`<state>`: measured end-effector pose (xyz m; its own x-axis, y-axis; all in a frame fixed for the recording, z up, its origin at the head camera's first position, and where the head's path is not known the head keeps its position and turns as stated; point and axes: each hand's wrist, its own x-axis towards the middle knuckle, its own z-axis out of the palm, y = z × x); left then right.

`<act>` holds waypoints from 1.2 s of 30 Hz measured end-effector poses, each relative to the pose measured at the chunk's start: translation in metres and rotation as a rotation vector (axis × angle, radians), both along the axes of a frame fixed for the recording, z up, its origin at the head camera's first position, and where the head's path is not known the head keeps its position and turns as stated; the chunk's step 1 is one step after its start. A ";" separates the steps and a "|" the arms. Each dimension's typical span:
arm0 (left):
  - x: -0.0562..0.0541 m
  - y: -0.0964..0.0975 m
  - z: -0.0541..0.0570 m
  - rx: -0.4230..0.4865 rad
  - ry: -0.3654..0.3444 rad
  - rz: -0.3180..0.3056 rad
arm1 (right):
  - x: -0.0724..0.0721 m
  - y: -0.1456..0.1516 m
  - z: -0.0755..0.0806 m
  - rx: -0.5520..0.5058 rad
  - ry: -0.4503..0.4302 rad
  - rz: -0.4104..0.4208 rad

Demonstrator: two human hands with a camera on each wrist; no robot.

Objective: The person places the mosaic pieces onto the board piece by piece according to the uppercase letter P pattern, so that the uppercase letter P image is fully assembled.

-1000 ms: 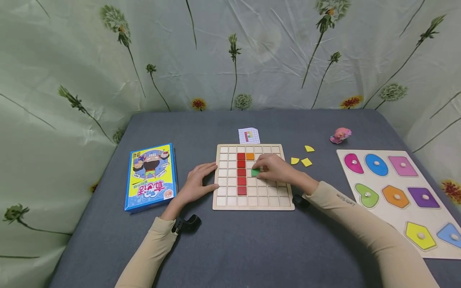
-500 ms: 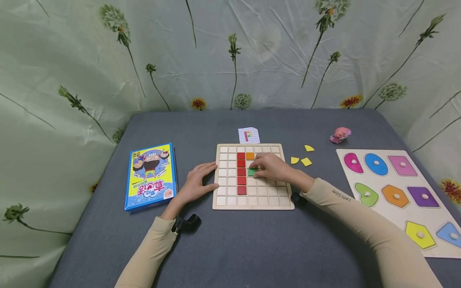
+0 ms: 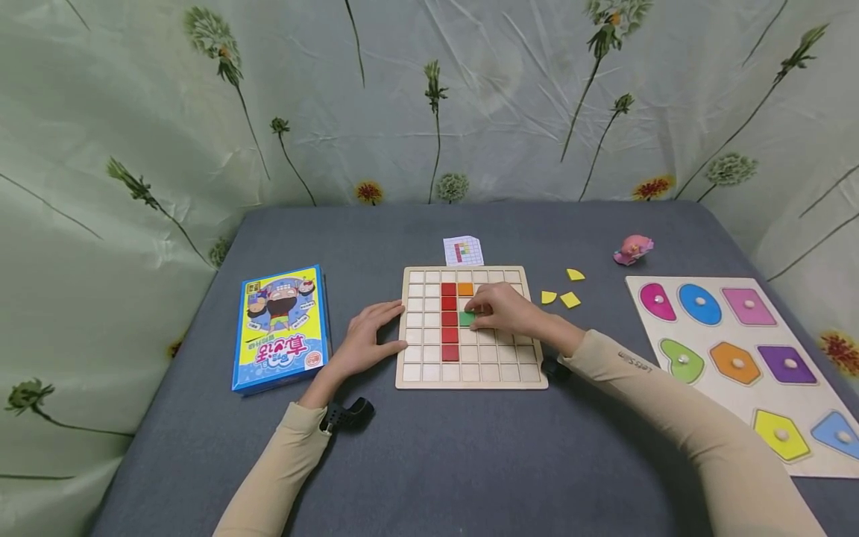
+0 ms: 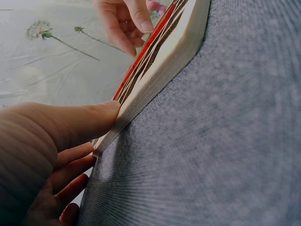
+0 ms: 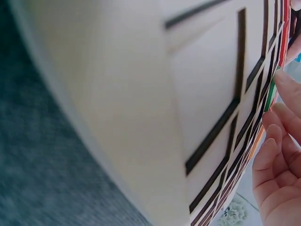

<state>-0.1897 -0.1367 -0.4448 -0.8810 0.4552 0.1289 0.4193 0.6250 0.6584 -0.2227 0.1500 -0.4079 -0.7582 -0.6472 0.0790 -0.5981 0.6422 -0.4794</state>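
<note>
A wooden grid board (image 3: 470, 380) lies mid-table in the head view. A column of several red square tiles (image 3: 449, 318) fills some of its cells, with an orange tile (image 3: 465, 289) right of the top one. My right hand (image 3: 506, 309) pinches a green square tile (image 3: 466, 319) at its right side, beside the middle red tile. The right wrist view shows thumb and fingertips at the green tile (image 5: 271, 95). My left hand (image 3: 365, 339) rests against the board's left edge, its thumb and fingertips touching the rim (image 4: 141, 96).
A small pattern card (image 3: 463, 251) sits behind the board. Several yellow pieces (image 3: 570, 300) lie to its right, with a pink figurine (image 3: 633, 250) beyond. A shape puzzle board (image 3: 711, 373) occupies the right side, and a blue-and-yellow box (image 3: 282, 328) the left.
My right hand has shifted slightly left with the green tile, from a spot apart from the red column to the cell beside it. The left hand has stayed in place.
</note>
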 end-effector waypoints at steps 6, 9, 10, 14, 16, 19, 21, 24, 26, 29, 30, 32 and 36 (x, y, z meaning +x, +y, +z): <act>0.001 0.000 0.001 0.011 0.001 -0.007 | 0.003 0.005 0.001 0.003 0.013 -0.016; 0.001 0.000 0.001 0.005 0.003 -0.003 | 0.004 0.011 0.001 -0.006 0.030 -0.022; 0.001 0.000 0.001 0.005 0.001 -0.001 | 0.004 0.013 0.002 -0.013 0.031 -0.025; 0.001 -0.001 0.001 0.004 0.000 0.003 | 0.006 0.023 0.004 -0.035 0.035 -0.043; 0.001 -0.001 0.001 0.003 0.001 0.000 | 0.007 0.028 0.006 -0.050 0.027 -0.059; 0.000 -0.001 0.000 0.005 0.005 -0.004 | 0.008 0.035 0.007 -0.067 0.028 -0.083; 0.000 -0.001 0.000 0.003 0.009 -0.004 | 0.008 0.040 0.007 -0.078 0.028 -0.096; 0.000 -0.001 0.000 0.005 0.012 -0.002 | 0.008 0.045 0.006 -0.092 0.036 -0.105; 0.000 -0.001 0.000 0.005 0.012 -0.002 | 0.008 0.049 0.006 -0.100 0.038 -0.116; 0.001 -0.001 0.000 0.007 0.009 -0.005 | 0.007 0.055 0.005 -0.104 0.050 -0.139; 0.001 -0.001 0.000 0.006 0.008 -0.006 | 0.007 0.057 0.005 -0.105 0.053 -0.149; 0.001 0.000 0.000 0.006 0.007 -0.006 | 0.006 0.062 0.004 -0.106 0.069 -0.168; 0.001 0.000 0.000 0.007 0.007 -0.006 | 0.004 0.071 0.003 -0.122 0.123 -0.200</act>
